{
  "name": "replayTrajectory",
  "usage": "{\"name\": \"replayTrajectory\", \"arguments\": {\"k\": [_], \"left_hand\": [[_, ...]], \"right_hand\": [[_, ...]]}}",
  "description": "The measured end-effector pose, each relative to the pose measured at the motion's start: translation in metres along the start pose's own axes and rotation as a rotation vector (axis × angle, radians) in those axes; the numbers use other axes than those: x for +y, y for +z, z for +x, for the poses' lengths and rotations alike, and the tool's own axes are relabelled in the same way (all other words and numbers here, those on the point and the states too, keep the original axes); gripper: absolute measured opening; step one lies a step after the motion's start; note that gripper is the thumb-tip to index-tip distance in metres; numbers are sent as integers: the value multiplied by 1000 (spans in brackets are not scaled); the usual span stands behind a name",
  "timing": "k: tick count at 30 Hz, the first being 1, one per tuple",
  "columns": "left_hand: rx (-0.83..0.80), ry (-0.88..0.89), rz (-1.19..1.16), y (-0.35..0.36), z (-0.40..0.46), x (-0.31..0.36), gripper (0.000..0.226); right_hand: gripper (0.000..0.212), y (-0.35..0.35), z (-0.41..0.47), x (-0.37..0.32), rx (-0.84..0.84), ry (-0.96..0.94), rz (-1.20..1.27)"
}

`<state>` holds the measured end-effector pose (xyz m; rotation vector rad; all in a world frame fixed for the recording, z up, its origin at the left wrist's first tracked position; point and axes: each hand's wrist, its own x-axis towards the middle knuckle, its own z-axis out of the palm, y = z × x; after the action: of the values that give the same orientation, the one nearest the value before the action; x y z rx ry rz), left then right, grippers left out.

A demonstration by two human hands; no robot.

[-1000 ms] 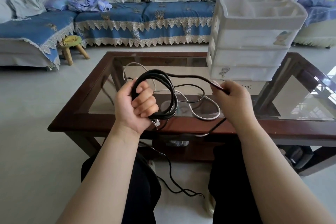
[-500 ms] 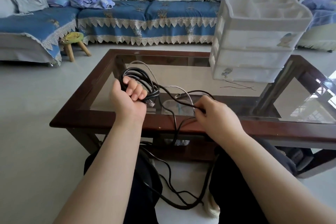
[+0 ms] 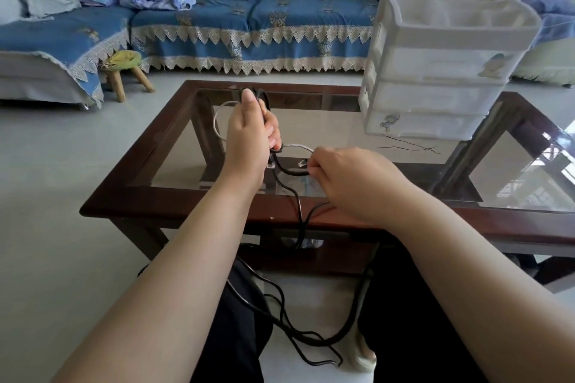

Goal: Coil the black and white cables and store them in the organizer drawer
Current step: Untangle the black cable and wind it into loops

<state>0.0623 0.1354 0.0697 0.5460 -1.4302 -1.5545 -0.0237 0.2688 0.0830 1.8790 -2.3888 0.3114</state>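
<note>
Above the glass table (image 3: 174,146), the gathered loops of the black cable (image 3: 298,214) are clenched in the left hand (image 3: 249,134). A black strand is pinched by the right hand (image 3: 348,177), fingers curled. The white cable (image 3: 217,115) lies beneath; the organizer (image 3: 435,65) stands far right.

A glass-topped wooden table (image 3: 174,146) carries a white drawer organizer (image 3: 435,78) and white cable (image 3: 217,115)

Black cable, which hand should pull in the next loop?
Probably the right hand. It already pinches the loose black cable trailing to the floor, while the left hand is closed around the finished coil.
</note>
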Motion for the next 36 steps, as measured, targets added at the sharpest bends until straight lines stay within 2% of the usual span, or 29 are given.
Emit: {"name": "replayTrajectory", "arguments": {"k": [5,11,13,16,17,19,21,23,26,29,32,34,36], "left_hand": [[12,-46,166,2,3,-16,40],[-38,-145,621,4,8,-34,44],[-98,-113,731,3,9,-35,41],[-189,-78,836,6,8,-32,38],[-229,-86,827,7,6,-32,41],[-306,-150,756,7,5,-37,47],[-372,-323,582,6,6,-41,53],[-437,-504,369,3,6,-38,56],[-521,-602,214,-5,7,-25,67],[-699,-670,82,-13,6,-18,58],[-865,-641,28,-17,5,-19,46],[-843,-656,-26,-16,4,-21,41],[-756,-711,-80,-13,2,-20,43]], "right_hand": [[13,-3,16,7,0,-19,-50],[23,11,27,11,-141,-52,61],[22,16,31,14,-187,-11,266],[8,24,36,16,-262,199,898],[2,25,36,18,-296,259,1099],[8,26,38,23,-357,324,1398],[10,27,39,28,-422,335,1599],[4,27,39,32,-511,282,1786],[34,23,36,39,-601,194,2045],[49,22,34,48,-548,227,2056],[39,23,35,59,-487,195,1960],[36,23,36,64,-478,160,1914],[40,26,35,65,-502,122,1969]]}}
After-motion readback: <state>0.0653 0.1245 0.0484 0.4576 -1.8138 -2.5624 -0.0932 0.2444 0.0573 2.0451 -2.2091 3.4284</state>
